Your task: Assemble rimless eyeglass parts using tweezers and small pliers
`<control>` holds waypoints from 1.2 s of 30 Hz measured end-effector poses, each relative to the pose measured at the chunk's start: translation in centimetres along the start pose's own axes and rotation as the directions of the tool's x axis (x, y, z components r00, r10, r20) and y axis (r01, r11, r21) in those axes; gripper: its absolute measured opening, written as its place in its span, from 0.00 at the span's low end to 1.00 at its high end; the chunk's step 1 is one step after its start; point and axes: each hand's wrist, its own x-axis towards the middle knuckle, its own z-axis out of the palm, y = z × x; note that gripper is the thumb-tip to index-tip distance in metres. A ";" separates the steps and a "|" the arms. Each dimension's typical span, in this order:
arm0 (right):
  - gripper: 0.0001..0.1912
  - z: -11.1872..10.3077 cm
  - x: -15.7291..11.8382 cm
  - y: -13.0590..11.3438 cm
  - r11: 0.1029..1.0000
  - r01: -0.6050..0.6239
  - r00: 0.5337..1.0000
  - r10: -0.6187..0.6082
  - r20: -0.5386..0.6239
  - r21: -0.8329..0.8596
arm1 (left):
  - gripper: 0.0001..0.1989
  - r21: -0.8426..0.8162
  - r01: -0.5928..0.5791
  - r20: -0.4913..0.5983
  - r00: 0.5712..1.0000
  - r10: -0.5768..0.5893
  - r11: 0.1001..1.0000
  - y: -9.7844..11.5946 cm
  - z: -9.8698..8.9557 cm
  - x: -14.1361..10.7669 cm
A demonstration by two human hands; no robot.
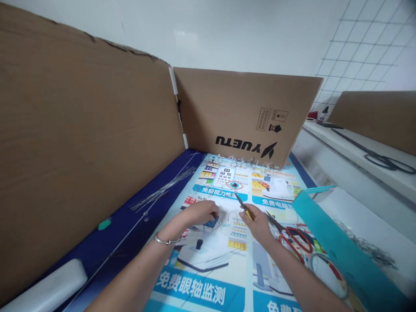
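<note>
Right hand point(258, 224) pinches a slim yellow-handled tool point(248, 212), its dark tip pointing far. Just left of it, left hand point(203, 213) curves over a small blue object point(212, 223), its grip hidden, on a printed eye-care poster point(198, 281); red-handled scissors point(294, 242) lie near on the right.

Cardboard panel point(247, 112): "YUETU" point(243, 145) printed upside down beside a leaf-like logo, with an arrow symbol and small illegible label blocks. Poster point(195, 294): blue banners read "免费眼轴监测" point(190, 288) and "免费视力检…" point(216, 191), the last character cut off; "免费电脑…" point(271, 202) is partly legible. Eye chart point(224, 177) shows rows of E symbols.
</note>
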 end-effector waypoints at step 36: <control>0.15 0.5 -0.3 0.3 0.997 0.070 0.997 -0.069 0.020 -0.014 | 0.05 0.050 0.055 -0.129 0.991 -0.048 0.997 4.6 3.3 0.0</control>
